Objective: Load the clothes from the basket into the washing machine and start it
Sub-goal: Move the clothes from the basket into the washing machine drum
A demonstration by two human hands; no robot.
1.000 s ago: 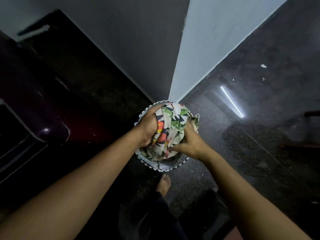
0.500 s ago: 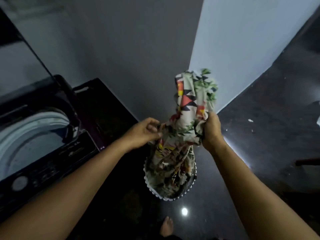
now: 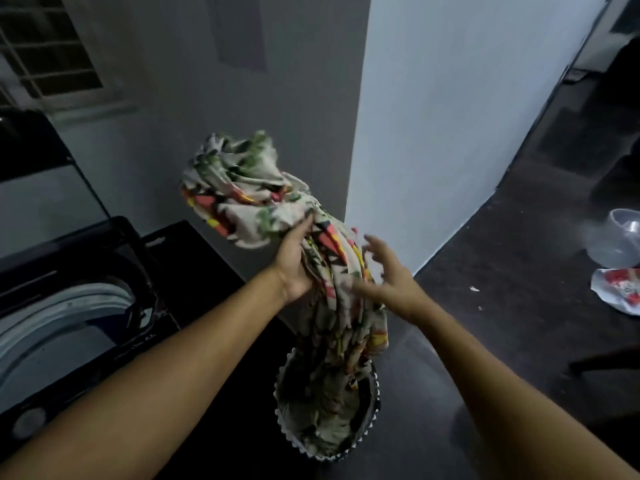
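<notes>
At the lower left of the frame a top-loading washing machine [image 3: 86, 299] stands with its tub mouth uncovered, one machine and nothing visible in it from this angle. Just right of it, at centre frame, the person's left hand [image 3: 294, 268] grips a bunched length of printed cloth [image 3: 256, 202], fingers curled round the gathered middle while the upper end billows above the fist. The fabric looks light, soft and limp: it folds over itself, hangs in a long twisted rope, and its tail trails down into the basket [image 3: 322, 458] at bottom centre, so it is only partly clear of the rim. Limp goods like this likely handle best gathered in a bundle near the middle, with the loose tail scooped up from below so it does not drag or snag on the basket's edge. To the right of the cloth, the right hand [image 3: 391, 282] has its fingers spread and holds nothing, lying just beside the hanging fabric; blur hides whether it touches. By count: one basket, two hands, and one pattern of fabric, though whether that is a single garment or several cannot be told. At the far right edge of the frame, on the dark floor, sit one clear plastic tub [image 3: 620, 244] and one red-and-white packet [image 3: 620, 292].
</notes>
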